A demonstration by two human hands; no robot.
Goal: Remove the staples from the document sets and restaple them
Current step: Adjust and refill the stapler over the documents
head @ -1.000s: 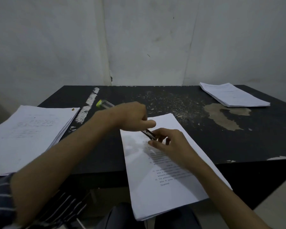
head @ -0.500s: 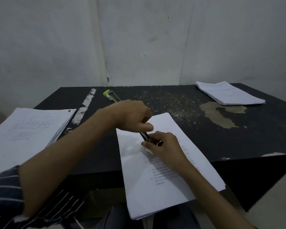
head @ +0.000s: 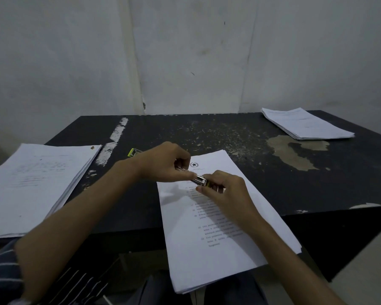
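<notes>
Head view: the left hand [head: 163,164] and right hand [head: 224,190] are both gripping the stapler [head: 200,179] over the document set [head: 207,249], which is overhanging the table [head: 229,133]; its star emblem [head: 193,165] is showing, text unreadable.

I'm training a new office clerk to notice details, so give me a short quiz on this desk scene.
1. Multiple choice: how many paper stacks lie on the black table? A) one B) three C) five
2. True or false: the left hand alone holds the stapler.
3. Fill in: the middle document set overhangs the table's ____ edge.
Key: 1 B: left stack, middle document set, far-right stack. 2 false: the right hand grips it too. 3 near.
</notes>
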